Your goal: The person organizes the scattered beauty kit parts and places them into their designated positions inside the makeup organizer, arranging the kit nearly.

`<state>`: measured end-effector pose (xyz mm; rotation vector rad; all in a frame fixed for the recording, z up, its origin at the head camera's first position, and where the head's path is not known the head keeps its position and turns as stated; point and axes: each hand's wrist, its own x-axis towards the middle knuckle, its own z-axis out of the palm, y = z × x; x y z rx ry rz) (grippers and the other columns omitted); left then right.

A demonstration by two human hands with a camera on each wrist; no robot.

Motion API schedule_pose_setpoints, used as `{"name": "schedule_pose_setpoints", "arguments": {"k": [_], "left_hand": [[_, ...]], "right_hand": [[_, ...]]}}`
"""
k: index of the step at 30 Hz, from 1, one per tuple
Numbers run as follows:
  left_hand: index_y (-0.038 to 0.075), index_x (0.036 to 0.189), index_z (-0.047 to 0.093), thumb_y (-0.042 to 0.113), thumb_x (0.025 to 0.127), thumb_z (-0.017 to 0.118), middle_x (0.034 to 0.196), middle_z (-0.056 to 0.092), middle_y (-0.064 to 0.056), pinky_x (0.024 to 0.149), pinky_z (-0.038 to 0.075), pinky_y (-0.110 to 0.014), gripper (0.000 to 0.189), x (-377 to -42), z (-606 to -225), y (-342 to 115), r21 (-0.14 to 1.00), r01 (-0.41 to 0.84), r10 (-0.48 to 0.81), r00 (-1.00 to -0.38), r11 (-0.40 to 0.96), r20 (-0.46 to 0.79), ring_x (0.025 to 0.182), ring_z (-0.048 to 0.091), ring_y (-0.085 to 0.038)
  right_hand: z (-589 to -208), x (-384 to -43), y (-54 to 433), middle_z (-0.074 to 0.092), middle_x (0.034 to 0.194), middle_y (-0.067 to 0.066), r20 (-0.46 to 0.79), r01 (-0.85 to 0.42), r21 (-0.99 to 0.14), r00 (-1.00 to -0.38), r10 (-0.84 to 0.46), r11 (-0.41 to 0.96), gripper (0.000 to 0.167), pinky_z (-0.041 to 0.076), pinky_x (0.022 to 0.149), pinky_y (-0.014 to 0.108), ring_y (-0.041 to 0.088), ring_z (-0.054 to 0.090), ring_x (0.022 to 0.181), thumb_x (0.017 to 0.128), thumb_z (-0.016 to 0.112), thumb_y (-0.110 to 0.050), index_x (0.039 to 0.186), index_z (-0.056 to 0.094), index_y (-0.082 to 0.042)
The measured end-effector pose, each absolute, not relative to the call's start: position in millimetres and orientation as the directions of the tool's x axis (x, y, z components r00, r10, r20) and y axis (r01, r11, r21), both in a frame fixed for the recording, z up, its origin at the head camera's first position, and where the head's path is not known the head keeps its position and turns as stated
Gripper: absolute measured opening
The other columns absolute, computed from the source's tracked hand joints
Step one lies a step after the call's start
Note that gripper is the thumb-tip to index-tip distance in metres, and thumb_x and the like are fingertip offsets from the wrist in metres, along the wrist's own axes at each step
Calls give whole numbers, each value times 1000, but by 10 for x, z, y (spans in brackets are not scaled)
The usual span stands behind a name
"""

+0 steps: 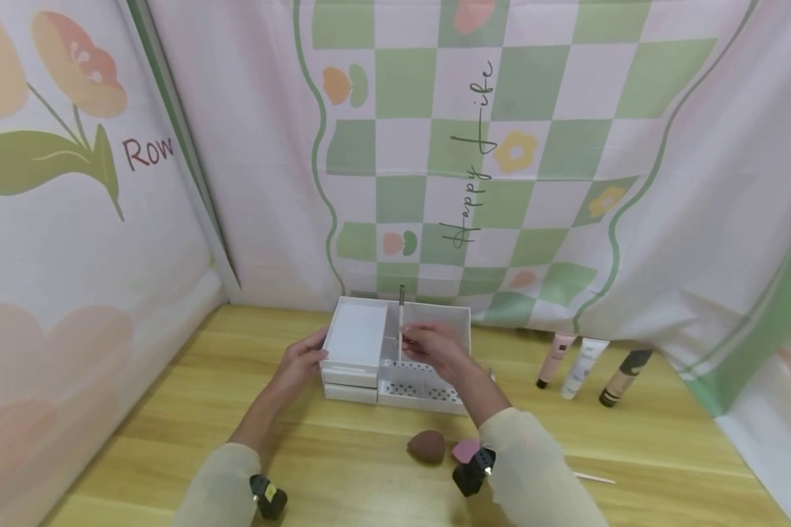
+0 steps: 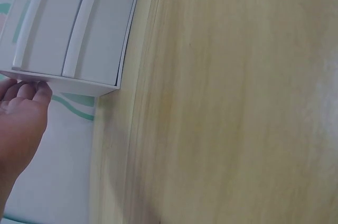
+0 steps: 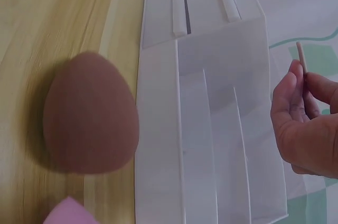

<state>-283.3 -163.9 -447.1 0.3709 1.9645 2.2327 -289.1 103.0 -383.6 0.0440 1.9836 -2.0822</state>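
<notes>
A white desktop organizer (image 1: 356, 333) with two drawers on its left and open compartments on its right stands at the back of the wooden table. My left hand (image 1: 301, 359) touches the organizer's left side, fingertips against the wall near the drawer fronts. Above the compartments, my right hand (image 1: 435, 348) pinches a slim makeup brush (image 1: 401, 315) between thumb and fingers. The brush is upright, its dark end on top and its pale handle pointing down. The right wrist view shows the pale handle end (image 3: 301, 55) sticking out of the pinching fingers.
In front of the organizer lie a brown egg-shaped makeup sponge (image 1: 426, 446) and a pink sponge (image 1: 464, 449). A thin white stick (image 1: 595, 478) is at the right. Further back stand a pink tube (image 1: 555, 360), a white tube (image 1: 584, 368) and a beige bottle (image 1: 624, 378). Curtains hang behind.
</notes>
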Motion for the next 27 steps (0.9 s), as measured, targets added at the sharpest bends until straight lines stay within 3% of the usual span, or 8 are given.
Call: {"name": "schedule_pose_setpoints", "arguments": {"k": [5,27], "left_hand": [[-10,155,21,-5,101,37,168,15,-24,123,31,-38,56,-2833,-4468,-1649,991,48,277,-958,-122,80,157,18,-39],[-11,155,22,-4,101,38,167,16,-25,123,31,-40,57,-2830,-4456,-1637,994,51,274,-959,-97,76,156,19,-41]], "right_hand": [[-3810,-2906,935,67,70,-4,-215,222,-975,-965,-153,-28,36,57,62,10,2,63,64,101,56,-6,129,55,17],[-3690,-2970,531,67,65,-3,-245,243,-970,-961,-131,33,29,57,55,11,2,63,57,95,62,0,120,66,14]]}}
